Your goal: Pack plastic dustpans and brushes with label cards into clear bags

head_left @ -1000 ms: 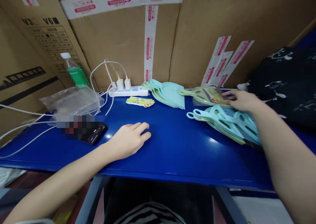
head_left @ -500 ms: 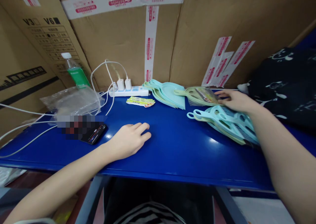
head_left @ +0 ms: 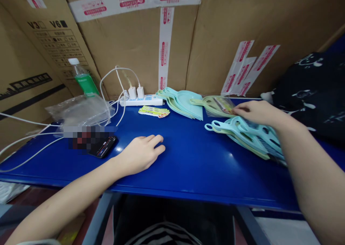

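Note:
My right hand (head_left: 254, 112) reaches over the right side of the table. Its fingertips are pinched together at the edge of a clear plastic bag (head_left: 228, 105) with a printed label, which covers a pale green dustpan (head_left: 208, 103). Below that wrist lies a pile of light blue and green dustpans (head_left: 234, 131), partly hidden by my forearm. To their left, more dustpans (head_left: 185, 101) are stacked, a light blue one on top. My left hand (head_left: 144, 152) rests on the blue table with loosely curled fingers apart, holding nothing.
Tall cardboard boxes (head_left: 129, 43) stand behind the blue table (head_left: 183, 173). A white power strip (head_left: 151, 100) with chargers and cables, yellow-green labels (head_left: 154, 111), a phone (head_left: 104, 148), crumpled clear plastic (head_left: 81, 110) and a bottle (head_left: 85, 83) are at the left. Dark patterned fabric (head_left: 304, 97) is at right.
My right hand has shifted slightly left, and its fingers have closed together at the bag's edge. My left hand has stayed in place.

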Motion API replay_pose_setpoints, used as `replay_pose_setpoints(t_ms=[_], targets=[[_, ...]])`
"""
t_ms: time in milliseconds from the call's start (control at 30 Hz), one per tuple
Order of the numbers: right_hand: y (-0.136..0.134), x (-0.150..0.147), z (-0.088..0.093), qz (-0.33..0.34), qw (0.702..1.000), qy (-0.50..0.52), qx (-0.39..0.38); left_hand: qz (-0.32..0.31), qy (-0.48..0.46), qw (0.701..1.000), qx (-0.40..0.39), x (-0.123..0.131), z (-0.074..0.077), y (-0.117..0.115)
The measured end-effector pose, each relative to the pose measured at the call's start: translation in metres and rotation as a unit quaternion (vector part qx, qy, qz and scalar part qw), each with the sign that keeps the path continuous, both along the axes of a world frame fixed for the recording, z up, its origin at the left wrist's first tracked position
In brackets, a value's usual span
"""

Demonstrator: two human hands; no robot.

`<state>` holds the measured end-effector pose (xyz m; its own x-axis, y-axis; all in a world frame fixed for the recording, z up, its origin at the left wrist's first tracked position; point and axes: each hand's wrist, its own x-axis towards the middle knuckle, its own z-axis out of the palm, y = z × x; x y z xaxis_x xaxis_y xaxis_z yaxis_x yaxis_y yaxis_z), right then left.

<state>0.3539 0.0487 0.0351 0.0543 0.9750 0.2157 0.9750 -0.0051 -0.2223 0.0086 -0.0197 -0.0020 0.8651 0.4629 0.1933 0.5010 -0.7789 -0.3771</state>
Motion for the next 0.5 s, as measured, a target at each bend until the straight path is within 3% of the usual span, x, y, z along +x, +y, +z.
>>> replay_pose_setpoints(t_ms=[167, 500], targets=[[-0.004, -0.014, 0.008, -0.024, 0.99, -0.097, -0.096, 0.01, 0.017, 1.0, -0.009, 0.0, 0.0, 0.001], [-0.007, -0.027, 0.013, -0.044, 0.975, -0.159, -0.149, 0.007, 0.013, 1.0, -0.012, 0.0, 0.0, 0.0]])
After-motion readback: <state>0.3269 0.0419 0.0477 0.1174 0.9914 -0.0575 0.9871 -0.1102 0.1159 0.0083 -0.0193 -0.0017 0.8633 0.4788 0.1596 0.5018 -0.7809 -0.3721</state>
